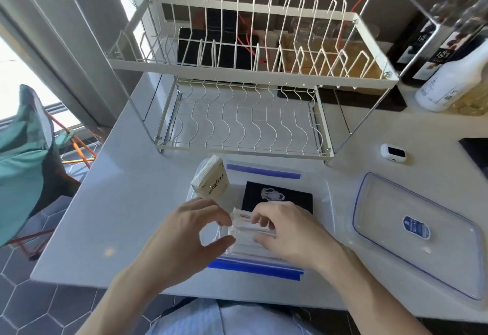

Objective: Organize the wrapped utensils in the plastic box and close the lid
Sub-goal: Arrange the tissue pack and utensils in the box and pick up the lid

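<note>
both hands meet over a clear bundle of wrapped utensils (247, 231) inside the plastic box (327, 197). the right hand (287, 234) has its fingers curled over the bundle's right half, pinching it. the left hand (190, 231) cups the bundle's left end, thumb below and fingers above; whether it truly grips is hard to tell through the blur. just beyond the left hand, a cream packet stack (211, 178) leans up at the box's left edge. beyond the right hand a black packet (277, 196) lies flat in the box. well right of the grip, the lid (412, 231) lies on the white counter (126, 202). farther back stands a wire dish rack (245, 75).
</note>
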